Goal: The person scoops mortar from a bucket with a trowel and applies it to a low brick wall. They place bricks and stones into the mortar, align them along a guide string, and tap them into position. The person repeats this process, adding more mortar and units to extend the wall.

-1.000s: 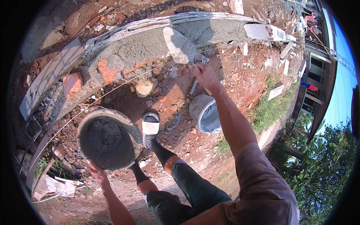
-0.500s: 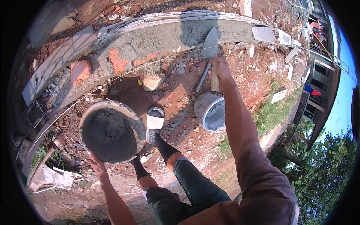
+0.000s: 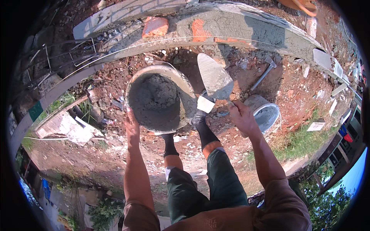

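My right hand (image 3: 242, 115) is closed round the handle of a mason's trowel (image 3: 214, 75), whose broad, mortar-smeared blade points up-left, just right of a round tub (image 3: 185, 86). My left hand (image 3: 131, 122) grips the tub's left rim. Wet grey mortar (image 3: 153, 98) lies inside the tub. A white bucket (image 3: 266, 111) with grey liquid stands beside my right hand. A hammer (image 3: 262, 73) lies on the dirt above it.
A low curved wall (image 3: 266, 34) with grey mortar, red brick (image 3: 155, 27) and a taut string crosses above. Bent rebar (image 3: 48, 57) is at left. A broken board (image 3: 65, 127), rubble and grass (image 3: 293, 146) surround my feet. A building (image 3: 345, 142) stands far right.
The view has swung left. The trowel has moved from the wall down beside the tub, its blade now pointing up-left. My left hand stays at the tub's rim.
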Tool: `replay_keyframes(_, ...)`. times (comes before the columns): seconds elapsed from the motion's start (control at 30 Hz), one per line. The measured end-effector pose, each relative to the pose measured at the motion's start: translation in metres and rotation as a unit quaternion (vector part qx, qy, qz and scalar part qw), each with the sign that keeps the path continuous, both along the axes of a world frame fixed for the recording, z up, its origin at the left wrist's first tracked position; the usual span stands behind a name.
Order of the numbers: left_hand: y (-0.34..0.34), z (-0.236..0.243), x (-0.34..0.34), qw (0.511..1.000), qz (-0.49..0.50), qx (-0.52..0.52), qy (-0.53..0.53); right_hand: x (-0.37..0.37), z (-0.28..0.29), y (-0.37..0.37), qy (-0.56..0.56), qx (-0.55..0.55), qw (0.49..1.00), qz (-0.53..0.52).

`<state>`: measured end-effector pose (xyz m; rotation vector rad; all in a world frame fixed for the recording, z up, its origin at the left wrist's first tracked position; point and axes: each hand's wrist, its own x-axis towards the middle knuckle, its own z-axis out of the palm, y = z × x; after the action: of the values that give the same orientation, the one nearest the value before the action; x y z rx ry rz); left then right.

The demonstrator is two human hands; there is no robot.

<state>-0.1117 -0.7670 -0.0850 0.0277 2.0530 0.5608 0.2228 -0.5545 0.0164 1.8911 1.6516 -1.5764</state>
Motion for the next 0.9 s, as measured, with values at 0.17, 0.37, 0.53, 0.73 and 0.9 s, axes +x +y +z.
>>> replay_keyframes(0.17,-0.011,-0.016,-0.022,0.988,0.099,0.11,0.04,-0.031,0.009,-0.038,-0.022,0.033,0.958,0.283)
replay_keyframes(0.37,0.015,-0.004,-0.006,0.986,-0.026,0.138,0.088,-0.122,-0.099,-0.06,-0.177,0.094,0.9,0.388)
replay_keyframes(0.53,0.02,0.002,0.001,0.988,-0.077,0.096,0.098,-0.114,-0.099,-0.123,-0.127,-0.002,0.85,0.511)
replay_keyframes(0.73,0.012,0.003,0.008,0.977,-0.145,0.134,0.079,-0.052,-0.028,-0.109,-0.09,-0.035,0.889,0.449)
replay_keyframes(0.9,0.021,0.035,0.04,0.969,-0.182,0.158,0.053,0.01,-0.024,-0.124,-0.158,-0.03,0.949,0.272)
